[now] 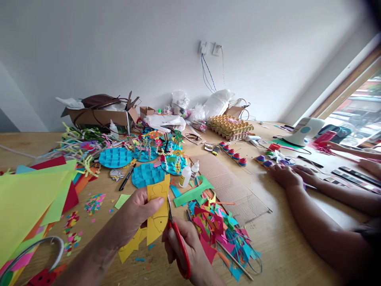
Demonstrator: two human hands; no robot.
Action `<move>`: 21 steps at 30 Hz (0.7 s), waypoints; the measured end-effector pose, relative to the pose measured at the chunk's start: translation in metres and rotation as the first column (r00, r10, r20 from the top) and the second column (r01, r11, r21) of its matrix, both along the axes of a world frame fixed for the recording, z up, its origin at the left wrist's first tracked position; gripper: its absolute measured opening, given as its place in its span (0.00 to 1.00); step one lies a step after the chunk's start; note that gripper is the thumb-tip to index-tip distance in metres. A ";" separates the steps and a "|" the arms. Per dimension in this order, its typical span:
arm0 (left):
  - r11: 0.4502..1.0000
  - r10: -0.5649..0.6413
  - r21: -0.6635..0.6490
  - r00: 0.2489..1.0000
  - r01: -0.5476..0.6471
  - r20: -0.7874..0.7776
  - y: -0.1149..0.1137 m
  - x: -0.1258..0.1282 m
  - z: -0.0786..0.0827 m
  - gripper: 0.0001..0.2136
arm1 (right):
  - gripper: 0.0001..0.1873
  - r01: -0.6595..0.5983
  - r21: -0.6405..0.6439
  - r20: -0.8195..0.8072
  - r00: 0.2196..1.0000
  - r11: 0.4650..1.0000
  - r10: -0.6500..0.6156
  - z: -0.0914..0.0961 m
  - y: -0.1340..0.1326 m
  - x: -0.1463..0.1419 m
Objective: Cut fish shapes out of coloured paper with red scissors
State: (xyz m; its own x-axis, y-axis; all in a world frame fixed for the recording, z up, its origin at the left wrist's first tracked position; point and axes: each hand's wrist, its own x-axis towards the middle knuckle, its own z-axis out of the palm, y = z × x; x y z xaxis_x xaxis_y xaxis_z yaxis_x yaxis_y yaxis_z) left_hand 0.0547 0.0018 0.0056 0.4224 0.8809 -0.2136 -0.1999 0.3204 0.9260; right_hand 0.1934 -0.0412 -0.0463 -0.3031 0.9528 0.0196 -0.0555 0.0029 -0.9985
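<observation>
My left hand (135,216) pinches a yellow paper sheet (157,214) with a pencilled outline on it, thumb on its front. Red-handled scissors (177,238) are gripped in my right hand (190,248), low in the view, and their blades meet the paper's right edge. A second yellow scrap (131,244) lies on the table under the held sheet.
Coloured paper sheets (29,198) lie at left, paper offcuts (220,230) at right. Blue corrugated discs (116,157), glue bottles (186,175), a black pen (127,177), flat cardboard (229,186), an egg tray (230,126) and a box (99,115) stand behind. Another person's hands (287,174) rest at right.
</observation>
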 end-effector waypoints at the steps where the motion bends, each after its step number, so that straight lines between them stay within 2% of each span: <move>1: 1.000 0.006 -0.002 1.000 -0.006 0.004 0.000 0.001 0.000 0.10 | 0.30 0.006 -0.004 -0.009 1.000 1.000 -0.006 0.000 0.000 0.000; 9: 0.999 0.034 -0.014 0.999 -0.034 -0.028 -0.003 0.001 -0.003 0.09 | 0.31 0.001 -0.025 -0.055 0.998 1.000 -0.002 -0.008 0.002 -0.001; 15: 1.000 0.015 -0.023 1.000 -0.015 -0.006 -0.003 0.003 -0.002 0.08 | 0.29 0.000 0.010 -0.066 0.998 1.000 0.001 -0.010 0.000 -0.001; 21: 0.999 0.030 0.021 0.999 -0.030 0.014 -0.002 0.005 -0.003 0.08 | 0.28 0.018 0.039 -0.058 0.998 0.999 -0.016 -0.011 0.000 -0.001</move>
State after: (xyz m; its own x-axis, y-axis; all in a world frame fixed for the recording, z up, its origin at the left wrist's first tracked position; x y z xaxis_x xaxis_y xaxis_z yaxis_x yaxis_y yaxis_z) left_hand 0.0595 -0.0002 0.0029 0.3987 0.8974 -0.1890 -0.2213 0.2941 0.9298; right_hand 0.1928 -0.0411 -0.0571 -0.2844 0.9558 0.0745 -0.1121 0.0440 -0.9927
